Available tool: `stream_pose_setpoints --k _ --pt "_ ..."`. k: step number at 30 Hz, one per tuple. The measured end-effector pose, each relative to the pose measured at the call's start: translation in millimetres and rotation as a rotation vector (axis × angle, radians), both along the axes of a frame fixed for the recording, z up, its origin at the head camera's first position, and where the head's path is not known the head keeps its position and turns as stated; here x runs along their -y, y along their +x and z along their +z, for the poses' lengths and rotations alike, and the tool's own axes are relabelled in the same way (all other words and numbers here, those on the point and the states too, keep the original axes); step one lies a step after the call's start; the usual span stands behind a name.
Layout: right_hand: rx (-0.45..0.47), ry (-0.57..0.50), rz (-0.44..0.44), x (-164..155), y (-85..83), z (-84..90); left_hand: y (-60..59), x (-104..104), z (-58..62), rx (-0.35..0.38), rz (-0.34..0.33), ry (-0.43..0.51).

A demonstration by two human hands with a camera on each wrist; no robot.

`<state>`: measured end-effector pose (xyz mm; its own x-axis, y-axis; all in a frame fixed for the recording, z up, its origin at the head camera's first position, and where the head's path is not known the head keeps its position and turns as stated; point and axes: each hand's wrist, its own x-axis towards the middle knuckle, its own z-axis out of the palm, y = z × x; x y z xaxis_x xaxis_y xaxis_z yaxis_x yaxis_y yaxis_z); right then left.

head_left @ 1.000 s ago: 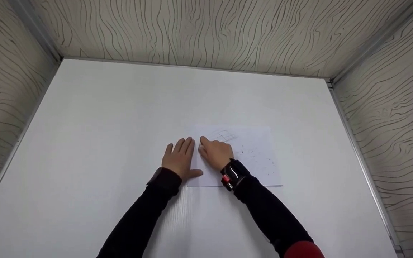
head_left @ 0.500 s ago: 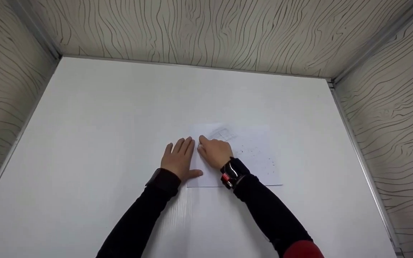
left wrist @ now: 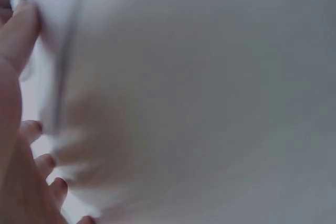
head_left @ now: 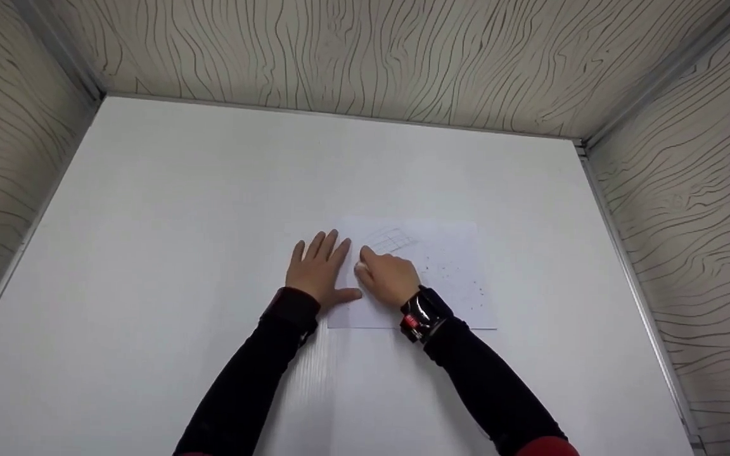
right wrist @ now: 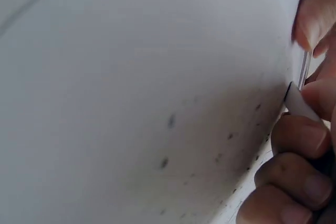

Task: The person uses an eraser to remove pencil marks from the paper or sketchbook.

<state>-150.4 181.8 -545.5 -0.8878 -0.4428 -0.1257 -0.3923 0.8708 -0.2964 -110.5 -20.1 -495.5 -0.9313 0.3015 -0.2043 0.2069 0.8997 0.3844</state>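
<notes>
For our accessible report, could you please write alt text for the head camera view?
Two hands rest close together on a white sheet of paper with faint pencil marks, lying on a white table. The left hand lies flat with fingers spread at the sheet's left edge; the right hand, fingers curled, presses on the paper beside it. Wood-grain walls enclose the table.
</notes>
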Motion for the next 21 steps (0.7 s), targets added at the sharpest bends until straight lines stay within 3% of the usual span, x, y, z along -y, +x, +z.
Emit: stream_pose_setpoints --k 5,10,16,21 --pt "-0.068 0.05 -0.024 4.6 -12.5 2.7 -4.4 -4.2 6.0 0.006 -0.006 -0.067" --pt "-0.114 0.012 -0.06 4.7 -20.8 2.7 -5.1 -6.6 10.7 0.018 -0.008 -0.095" --pt "-0.041 0.078 -0.005 7.2 -15.0 3.7 -8.5 -4.5 6.7 0.014 -0.007 -0.099" --pt "-0.106 0.035 -0.098 14.0 -22.6 1.6 -8.7 -1.4 0.1 0.028 -0.001 -0.082"
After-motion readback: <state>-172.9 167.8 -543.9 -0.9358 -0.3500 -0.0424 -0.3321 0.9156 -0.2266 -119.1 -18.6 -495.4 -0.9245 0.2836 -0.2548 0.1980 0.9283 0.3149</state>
